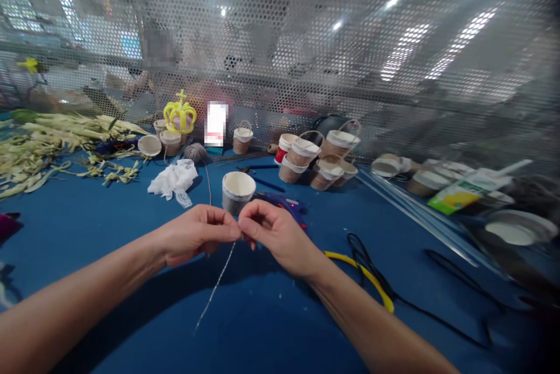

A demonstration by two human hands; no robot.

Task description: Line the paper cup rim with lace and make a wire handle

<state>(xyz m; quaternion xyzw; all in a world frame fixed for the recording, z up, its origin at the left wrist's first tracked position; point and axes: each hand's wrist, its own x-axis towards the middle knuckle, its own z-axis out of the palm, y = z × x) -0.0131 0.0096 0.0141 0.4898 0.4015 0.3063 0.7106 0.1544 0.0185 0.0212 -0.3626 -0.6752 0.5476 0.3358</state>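
Note:
My left hand point(203, 233) and my right hand point(273, 234) meet fingertip to fingertip above the blue table, both closed in a pinch. Between them they grip a thin, pale twisted cord point(217, 283), whose loose end hangs down toward the lower left. Just behind my fingers stands a grey-sided cup with a white rim point(238, 187), upright and open at the top. A ball of grey yarn point(195, 153) lies behind it to the left, with a strand trailing forward. Beside the cup, partly behind my right hand, rests a blue glue gun point(286, 203).
Crumpled white cloth point(174, 181) and pale dried leaves point(56, 140) lie at left. Several small handled baskets point(321, 172) stand at back right. Clear rods point(420, 216), a black cable point(411, 301) and a yellow curved handle point(371, 278) lie at right. A perforated metal screen point(280, 82) closes the back.

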